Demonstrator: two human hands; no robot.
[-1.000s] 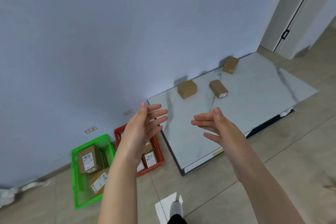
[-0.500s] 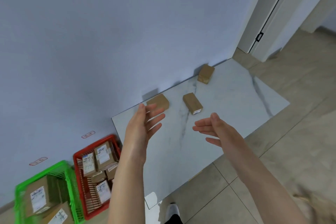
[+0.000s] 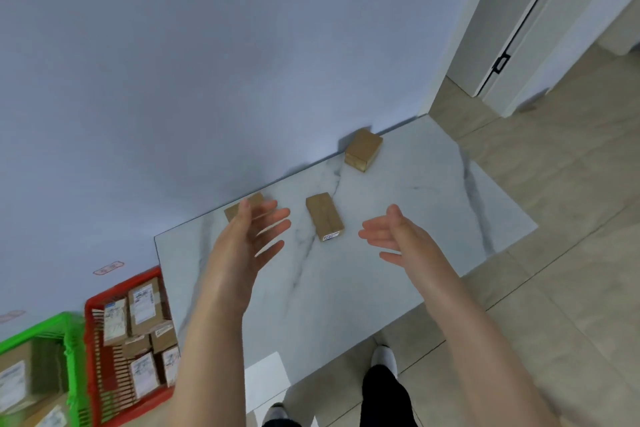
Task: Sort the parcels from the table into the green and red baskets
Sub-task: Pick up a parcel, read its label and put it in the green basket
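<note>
Nearer the parcels (image 3: 325, 217) now, left hand (image 3: 246, 246) and right hand (image 3: 405, 243) spread empty.

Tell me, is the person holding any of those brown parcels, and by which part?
Nothing is held: the left hand and right hand are both open and empty above the table.

1. the table (image 3: 398, 218) is patterned as white marble, veined in grey.
2. the middle parcel (image 3: 325, 217) and the far parcel (image 3: 363, 149) are coloured brown.
3. the green basket (image 3: 74, 357) and the red basket (image 3: 121, 288) are each coloured solidly.
</note>
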